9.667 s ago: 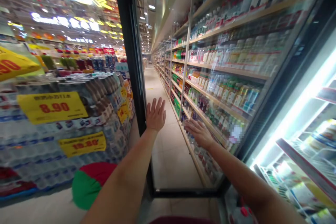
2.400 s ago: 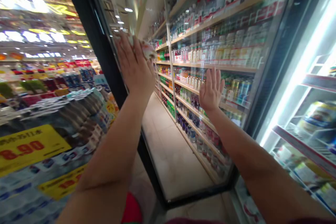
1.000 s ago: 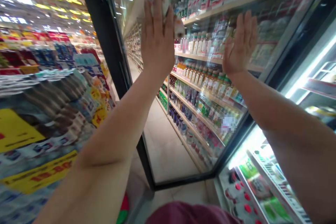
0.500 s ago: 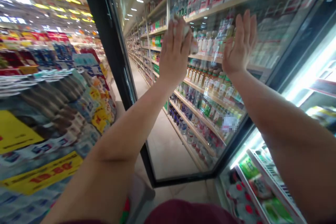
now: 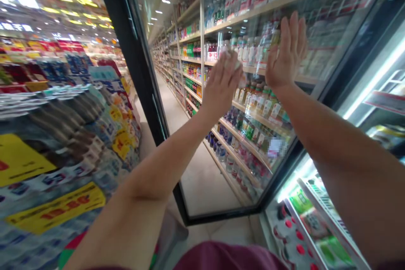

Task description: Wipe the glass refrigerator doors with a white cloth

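A glass door with a black frame stands open ahead of me, the aisle showing through it. My left hand presses a crumpled whitish cloth against the middle of the pane. Most of the cloth is hidden under the fingers, so whether it is fabric or paper I cannot tell. Higher and further right, my right hand lies against the glass, fingers stretched out, holding nothing.
Bottle-filled shelves appear in the glass. On the right is a lit cooler with packs and red-capped bottles. Packaged goods with yellow price signs are stacked at left. A grey object stands low, near the door's bottom corner.
My left hand has slid down and to the right across the glass with the cloth. The right hand stays in nearly the same place.
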`<state>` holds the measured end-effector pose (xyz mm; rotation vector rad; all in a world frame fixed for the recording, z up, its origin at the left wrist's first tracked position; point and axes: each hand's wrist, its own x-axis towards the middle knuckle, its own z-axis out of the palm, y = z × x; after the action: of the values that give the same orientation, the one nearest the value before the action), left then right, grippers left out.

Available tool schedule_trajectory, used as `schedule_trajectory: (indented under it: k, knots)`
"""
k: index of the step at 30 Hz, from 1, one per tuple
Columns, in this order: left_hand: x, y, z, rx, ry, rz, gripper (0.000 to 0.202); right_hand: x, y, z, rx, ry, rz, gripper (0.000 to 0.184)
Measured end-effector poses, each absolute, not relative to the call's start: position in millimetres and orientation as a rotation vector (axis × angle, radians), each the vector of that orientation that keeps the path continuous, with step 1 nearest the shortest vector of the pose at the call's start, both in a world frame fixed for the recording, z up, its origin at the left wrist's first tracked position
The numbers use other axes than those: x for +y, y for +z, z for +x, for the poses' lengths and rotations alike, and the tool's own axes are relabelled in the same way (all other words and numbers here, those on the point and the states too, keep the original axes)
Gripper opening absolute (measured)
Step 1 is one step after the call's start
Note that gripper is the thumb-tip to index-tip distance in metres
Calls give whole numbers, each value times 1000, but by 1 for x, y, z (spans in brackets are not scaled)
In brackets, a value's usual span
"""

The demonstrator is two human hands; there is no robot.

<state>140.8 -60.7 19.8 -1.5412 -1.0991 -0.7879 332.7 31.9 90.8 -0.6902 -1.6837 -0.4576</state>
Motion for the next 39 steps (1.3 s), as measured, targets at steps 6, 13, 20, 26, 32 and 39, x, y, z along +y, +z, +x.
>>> schedule_trajectory:
  k: [6,13,20,26,32,39]
  knots:
    - [-71,-70,157,-861,-389,-1870,37,31,92,333,-1688,-409,-696,62]
    - [-82,24,138,-1241,-892,-1463,49,35,92,331,-1683,-437,-705,62]
    - [-101,-89,139,-1009,-489,-2003,43,31,91,335,-1667,-495,-724,61]
    - [-150,-119,95,-1297,-663,-1706,43,35,92,337,-1681,-414,-700,61]
    - [-183,-168,114,-1571,-917,-1655,40,-6,81,322,-1620,-164,-636,54]
    - [-238,-221,137,-2037,-999,-1461,47,-134,-26,297,-1877,-520,65,13]
